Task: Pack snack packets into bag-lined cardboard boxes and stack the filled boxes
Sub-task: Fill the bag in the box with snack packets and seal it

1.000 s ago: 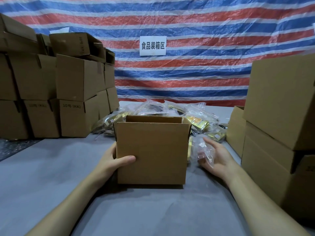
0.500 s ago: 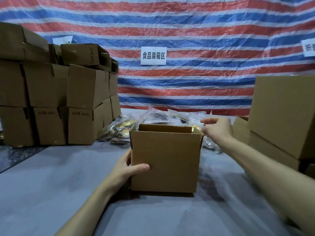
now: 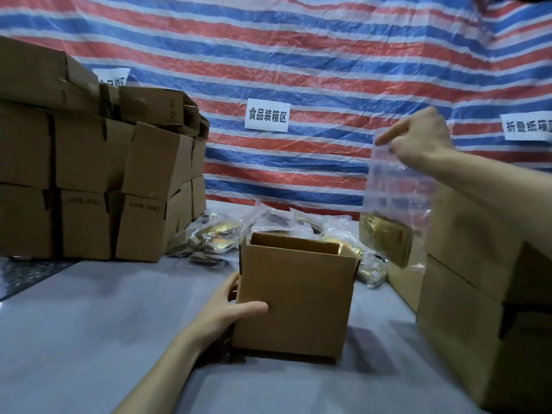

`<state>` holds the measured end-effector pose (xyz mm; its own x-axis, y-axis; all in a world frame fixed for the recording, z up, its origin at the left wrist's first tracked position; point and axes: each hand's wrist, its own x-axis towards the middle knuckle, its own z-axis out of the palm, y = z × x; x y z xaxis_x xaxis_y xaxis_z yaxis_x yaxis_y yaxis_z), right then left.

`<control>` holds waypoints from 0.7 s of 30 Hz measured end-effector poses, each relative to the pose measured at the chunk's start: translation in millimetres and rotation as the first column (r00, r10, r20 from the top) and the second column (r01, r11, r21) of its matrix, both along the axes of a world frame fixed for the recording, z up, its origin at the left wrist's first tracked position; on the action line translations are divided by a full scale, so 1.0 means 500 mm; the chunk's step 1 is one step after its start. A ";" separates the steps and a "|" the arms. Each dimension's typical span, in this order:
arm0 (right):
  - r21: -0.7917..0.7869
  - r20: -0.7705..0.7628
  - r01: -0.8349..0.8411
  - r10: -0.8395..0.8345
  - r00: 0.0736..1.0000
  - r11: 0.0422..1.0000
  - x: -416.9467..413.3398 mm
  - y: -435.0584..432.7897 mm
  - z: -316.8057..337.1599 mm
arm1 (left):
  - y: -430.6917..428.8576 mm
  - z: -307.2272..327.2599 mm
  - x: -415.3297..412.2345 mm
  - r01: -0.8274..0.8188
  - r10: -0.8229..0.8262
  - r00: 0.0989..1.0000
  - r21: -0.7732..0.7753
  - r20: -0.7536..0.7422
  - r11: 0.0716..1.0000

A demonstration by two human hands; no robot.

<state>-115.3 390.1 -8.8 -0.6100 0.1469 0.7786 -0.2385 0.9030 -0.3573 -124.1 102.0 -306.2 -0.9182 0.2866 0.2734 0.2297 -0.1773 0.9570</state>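
My left grip [image 3: 230,312] is wrapped round the near-left corner of the open cardboard box [image 3: 295,297] — thumb across the front face, fingers along the side — and the box sits upright on the grey counter [image 3: 89,324]. Up and to the right, my right grip [image 3: 418,138] pinches the top edge of a clear bag [image 3: 394,186], which hangs just past the box's right rim with gold snack packets [image 3: 383,239] sagging in its bottom. Beyond the left grip lies a heap of bagged packets [image 3: 215,240]; stacked boxes [image 3: 89,180] stand further left, more boxes [image 3: 478,279] under the right grip.

Open-topped brown box [image 3: 295,300] upright, clear snack bag [image 3: 394,210] dangling beyond its right edge
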 end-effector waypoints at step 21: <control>-0.291 -0.076 -0.415 0.411 0.908 0.862 0.010 -0.123 0.045 | -0.006 -0.005 -0.008 -0.005 0.004 1.000 -0.061 -0.011 0.998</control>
<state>-110.4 328.8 13.5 -0.6575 0.1060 0.7460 -0.5716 0.5748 -0.5856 -128.3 99.2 -308.7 -0.9167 0.2988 0.2652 0.2405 -0.1176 0.9635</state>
